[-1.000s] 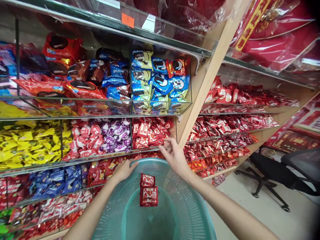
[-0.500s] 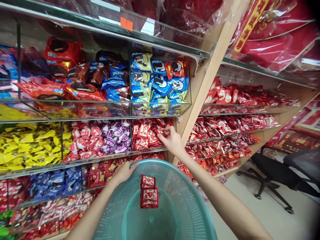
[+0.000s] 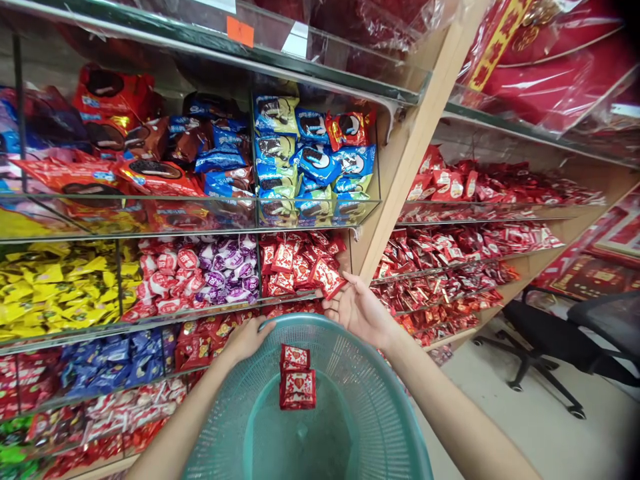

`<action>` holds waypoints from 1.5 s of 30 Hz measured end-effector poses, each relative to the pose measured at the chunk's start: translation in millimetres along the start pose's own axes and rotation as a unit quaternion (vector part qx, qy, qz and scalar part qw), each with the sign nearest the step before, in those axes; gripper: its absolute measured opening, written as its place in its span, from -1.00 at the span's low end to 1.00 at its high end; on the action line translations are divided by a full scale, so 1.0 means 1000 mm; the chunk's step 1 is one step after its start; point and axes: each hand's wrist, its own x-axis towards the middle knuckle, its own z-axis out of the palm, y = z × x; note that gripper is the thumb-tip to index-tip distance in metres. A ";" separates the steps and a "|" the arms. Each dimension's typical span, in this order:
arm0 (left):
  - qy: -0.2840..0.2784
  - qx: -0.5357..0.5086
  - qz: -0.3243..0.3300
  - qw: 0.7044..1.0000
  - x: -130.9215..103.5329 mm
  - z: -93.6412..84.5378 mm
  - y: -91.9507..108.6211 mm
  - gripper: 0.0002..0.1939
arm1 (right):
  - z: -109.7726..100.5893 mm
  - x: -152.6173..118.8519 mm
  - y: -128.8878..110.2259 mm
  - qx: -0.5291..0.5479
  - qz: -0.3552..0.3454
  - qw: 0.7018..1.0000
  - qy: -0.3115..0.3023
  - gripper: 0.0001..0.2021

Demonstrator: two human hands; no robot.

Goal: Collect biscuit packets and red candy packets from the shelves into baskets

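My left hand (image 3: 250,339) is closed around the far left rim of a green plastic basket (image 3: 385,400). Inside the basket lie a few small red-and-white candy packets (image 3: 298,388), near its far wall. Just beyond the basket's far right rim, my right hand (image 3: 363,310) holds a red candy packet (image 3: 327,277) between thumb and fingers, palm turned up. Behind that packet is a shelf compartment of similar red packets (image 3: 283,257).
Purple and red twist-wrapped candies (image 3: 230,267) and yellow packets (image 3: 55,287) fill neighbouring compartments. Blue cookie packs (image 3: 315,163) sit one shelf higher. A slanting wooden upright (image 3: 395,180) divides the shelving. A black office chair (image 3: 550,347) stands at the right.
My right hand has come away from the red packets' compartment, down toward the basket, and now has a packet in it. My left hand keeps its hold on the rim.
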 end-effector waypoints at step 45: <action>-0.110 -0.142 0.163 0.970 -0.009 -0.029 0.002 -0.57 | -0.057 0.033 0.133 -0.197 0.129 0.971 0.043 -0.49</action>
